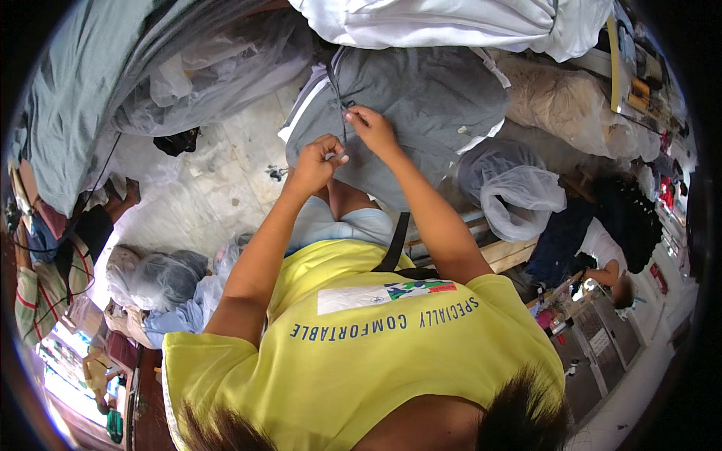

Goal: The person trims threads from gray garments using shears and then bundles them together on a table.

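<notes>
A grey garment (444, 105) with white edging is spread over my lap and in front of me. Down its left part runs a thin dark cord (338, 79). My right hand (374, 132) is closed, its fingertips pinching the cord against the cloth. Lower and to the left, my left hand (317, 162) is closed in a pinch beside the lower stretch of the cord. What lies between its fingertips is too small to make out.
White cloth (451, 22) is heaped at the far side, and grey cloth (98, 83) hangs at the left. Clear plastic bags (519, 192) of goods lie on both sides. Another person (602, 255) sits at the right. Dark scraps (177, 141) lie on the tiled floor (233, 161).
</notes>
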Demonstrator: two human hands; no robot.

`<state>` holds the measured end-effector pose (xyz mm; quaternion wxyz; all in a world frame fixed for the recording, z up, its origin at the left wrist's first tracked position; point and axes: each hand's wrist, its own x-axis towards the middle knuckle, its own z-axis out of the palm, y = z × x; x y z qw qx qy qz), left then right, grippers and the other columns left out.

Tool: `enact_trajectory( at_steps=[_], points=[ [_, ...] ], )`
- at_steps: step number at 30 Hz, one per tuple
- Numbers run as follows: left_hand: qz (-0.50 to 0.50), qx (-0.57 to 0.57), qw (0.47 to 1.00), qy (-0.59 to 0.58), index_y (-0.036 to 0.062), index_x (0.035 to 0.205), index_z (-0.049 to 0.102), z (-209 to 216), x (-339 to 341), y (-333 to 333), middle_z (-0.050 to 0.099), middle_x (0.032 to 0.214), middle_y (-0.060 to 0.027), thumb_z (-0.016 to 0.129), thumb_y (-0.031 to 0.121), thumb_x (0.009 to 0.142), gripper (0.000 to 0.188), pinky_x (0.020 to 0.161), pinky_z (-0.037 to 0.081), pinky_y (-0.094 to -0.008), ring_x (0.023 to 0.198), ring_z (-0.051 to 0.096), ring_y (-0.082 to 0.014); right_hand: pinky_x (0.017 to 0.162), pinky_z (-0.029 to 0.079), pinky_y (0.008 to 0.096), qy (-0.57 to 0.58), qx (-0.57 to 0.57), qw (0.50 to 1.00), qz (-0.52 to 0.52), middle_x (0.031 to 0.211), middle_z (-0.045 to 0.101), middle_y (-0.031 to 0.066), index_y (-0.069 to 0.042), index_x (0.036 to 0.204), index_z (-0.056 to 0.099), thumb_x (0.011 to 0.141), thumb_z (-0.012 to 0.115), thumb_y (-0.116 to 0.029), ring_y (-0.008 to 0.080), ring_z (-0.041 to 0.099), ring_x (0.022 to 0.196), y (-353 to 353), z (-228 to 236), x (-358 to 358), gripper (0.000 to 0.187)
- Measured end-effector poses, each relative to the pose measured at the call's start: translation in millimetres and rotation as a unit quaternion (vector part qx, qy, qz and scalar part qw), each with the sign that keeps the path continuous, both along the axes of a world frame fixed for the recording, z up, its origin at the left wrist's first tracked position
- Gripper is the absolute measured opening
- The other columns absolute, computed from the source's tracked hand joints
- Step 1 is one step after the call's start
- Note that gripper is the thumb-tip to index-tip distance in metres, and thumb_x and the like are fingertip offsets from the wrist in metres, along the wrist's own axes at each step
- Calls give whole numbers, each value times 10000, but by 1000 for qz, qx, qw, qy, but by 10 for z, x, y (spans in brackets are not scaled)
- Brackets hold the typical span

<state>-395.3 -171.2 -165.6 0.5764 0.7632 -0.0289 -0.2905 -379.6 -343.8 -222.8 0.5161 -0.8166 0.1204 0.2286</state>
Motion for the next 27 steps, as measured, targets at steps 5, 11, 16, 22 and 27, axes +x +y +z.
enact_trajectory(
  at_steps=[5, 11, 16, 22, 27],
  points=[
    [-54, 4, 998, -35, -2, 790, 549, -122, 31, 57, 569, 785, -124, 678, 10, 685, 166, 646, 432, -337, 707, 553, -282, 731, 480, 343, 51, 60, 995, -57, 921, 660, 133, -51, 1013, 616, 814, 615, -262, 273, 639, 825, 115, -89, 90, 290],
    [-97, 217, 966, -99, 35, 865, 625, -656, 203, 246, 608, 868, -153, 630, 25, 688, 178, 682, 475, -393, 799, 603, -329, 746, 483, 355, -32, -59, 996, -61, 928, 656, 139, -49, 968, 635, 756, 620, -171, 300, 629, 866, 169, -330, 68, 245],
    [100, 148, 981, -81, 34, 890, 649, -559, 593, -87, 641, 830, -172, 627, 99, 736, 169, 687, 497, -389, 779, 626, -342, 747, 449, 387, -161, -177, 971, -6, 893, 657, 92, -96, 983, 650, 759, 592, -137, 288, 609, 852, 213, -278, 35, 234],
    [193, -41, 967, 162, -45, 973, 603, -979, 596, -187, 656, 819, -81, 643, 78, 812, 206, 632, 484, -232, 700, 612, -121, 762, 407, 395, -174, -256, 949, 63, 876, 638, 50, -125, 1025, 639, 771, 577, -127, 253, 571, 859, 225, -34, -4, 261],
    [220, -158, 937, 222, -41, 979, 607, -1030, 550, -97, 644, 841, -44, 623, 52, 826, 179, 667, 468, -213, 726, 579, -81, 728, 440, 389, -210, -167, 963, 12, 861, 637, 78, -96, 951, 652, 788, 583, -134, 270, 587, 814, 163, -60, 67, 181]
  ],
)
